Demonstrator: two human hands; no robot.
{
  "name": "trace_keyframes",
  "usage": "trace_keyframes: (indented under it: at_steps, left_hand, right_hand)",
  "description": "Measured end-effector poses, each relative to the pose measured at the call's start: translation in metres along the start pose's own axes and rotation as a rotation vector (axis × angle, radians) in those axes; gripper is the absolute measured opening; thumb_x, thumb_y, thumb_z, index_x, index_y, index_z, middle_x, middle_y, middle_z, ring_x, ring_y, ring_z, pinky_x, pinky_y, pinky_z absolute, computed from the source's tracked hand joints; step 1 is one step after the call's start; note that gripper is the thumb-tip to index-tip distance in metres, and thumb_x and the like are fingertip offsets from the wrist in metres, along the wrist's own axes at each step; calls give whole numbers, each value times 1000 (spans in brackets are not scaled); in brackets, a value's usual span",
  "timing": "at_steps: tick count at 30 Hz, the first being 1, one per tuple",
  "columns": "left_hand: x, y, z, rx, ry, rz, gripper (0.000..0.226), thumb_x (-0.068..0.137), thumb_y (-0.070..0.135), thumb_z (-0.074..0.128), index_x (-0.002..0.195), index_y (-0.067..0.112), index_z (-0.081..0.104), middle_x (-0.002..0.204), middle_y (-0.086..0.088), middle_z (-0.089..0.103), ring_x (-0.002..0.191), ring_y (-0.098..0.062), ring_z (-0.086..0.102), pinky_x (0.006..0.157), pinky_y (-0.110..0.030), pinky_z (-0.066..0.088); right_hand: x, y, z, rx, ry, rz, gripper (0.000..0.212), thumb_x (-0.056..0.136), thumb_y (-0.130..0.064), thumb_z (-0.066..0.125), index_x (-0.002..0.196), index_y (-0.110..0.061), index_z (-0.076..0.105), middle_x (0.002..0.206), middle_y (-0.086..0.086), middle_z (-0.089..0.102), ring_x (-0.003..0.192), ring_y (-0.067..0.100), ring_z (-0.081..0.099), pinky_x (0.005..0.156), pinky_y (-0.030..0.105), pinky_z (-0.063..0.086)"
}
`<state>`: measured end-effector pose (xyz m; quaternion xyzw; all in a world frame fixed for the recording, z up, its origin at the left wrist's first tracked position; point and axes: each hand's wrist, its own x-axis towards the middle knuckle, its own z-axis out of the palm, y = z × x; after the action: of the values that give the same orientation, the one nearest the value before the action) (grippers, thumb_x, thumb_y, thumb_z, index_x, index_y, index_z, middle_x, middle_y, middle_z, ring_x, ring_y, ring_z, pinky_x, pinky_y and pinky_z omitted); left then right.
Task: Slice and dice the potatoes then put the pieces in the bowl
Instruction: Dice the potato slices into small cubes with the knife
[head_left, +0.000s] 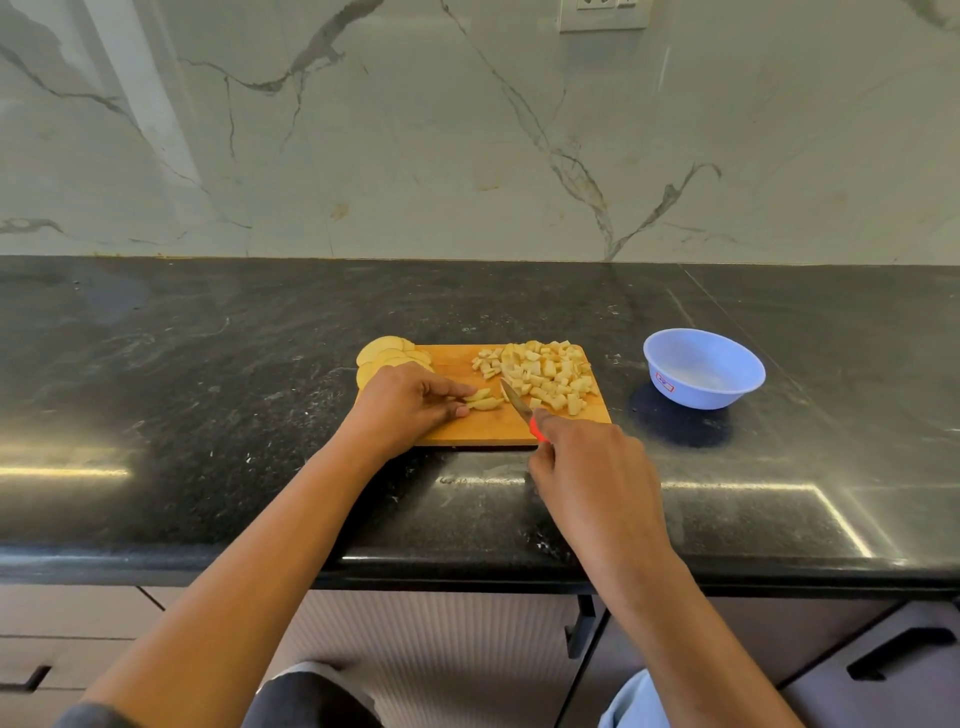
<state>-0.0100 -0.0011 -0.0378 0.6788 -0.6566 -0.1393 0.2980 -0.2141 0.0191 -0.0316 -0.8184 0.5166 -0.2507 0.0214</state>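
A wooden cutting board (462, 426) lies on the black counter. My left hand (410, 405) pinches a few potato strips (484, 401) in the board's middle. My right hand (587, 467) grips a red-handled knife (517, 402), its blade tip just right of the strips. A heap of diced potato (545, 375) covers the board's right part. Round potato slices (387, 353) are stacked at the board's far left corner, partly hidden by my left hand. A pale blue bowl (704, 366) stands to the right of the board and holds nothing that I can see.
The black stone counter (208, 389) runs wide to both sides, backed by a marble wall (467, 130). Its front edge is close to my body, with cabinet drawers (78, 623) below.
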Motion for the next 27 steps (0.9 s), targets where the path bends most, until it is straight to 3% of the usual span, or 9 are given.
trace_keyframes:
  at_steps: [2,5,11,21,27]
  left_hand:
    - [2,3,1,21,10,-6,28,83,30,72,111,27,71,102,5,69,94,-8,56,84,-23,47]
    - [2,4,2,25,26,-1,27,83,30,72,110,27,72,102,5,69,96,-9,57,87,-27,46]
    - [1,3,5,47,47,24,27,83,31,72,110,28,72,94,8,64,89,-4,52,80,-21,42]
    - [4,1,6,41,49,-3,26,82,35,72,108,31,72,97,7,68,89,-4,54,81,-21,45]
    - [4,1,8,54,68,10,27,82,36,72,108,30,72,92,9,64,86,-3,52,74,-17,37]
  right_hand:
    - [0,-1,0,-15,-17,-7,41,100,-28,36,141,-29,40,102,-5,65,86,14,59,63,24,40]
    - [-2,-4,1,-37,-32,-14,40,100,-27,35,139,-28,42,102,-3,65,87,17,60,62,25,37]
    - [0,-12,8,-67,-58,-9,44,101,-27,35,145,-24,33,108,0,62,89,18,59,59,25,32]
    - [-12,-2,0,-47,-8,17,46,100,-31,35,147,-32,30,94,-6,57,71,13,45,47,21,22]
    - [-12,2,1,-62,-44,-22,47,100,-34,35,147,-33,29,89,-9,51,72,12,47,56,24,33]
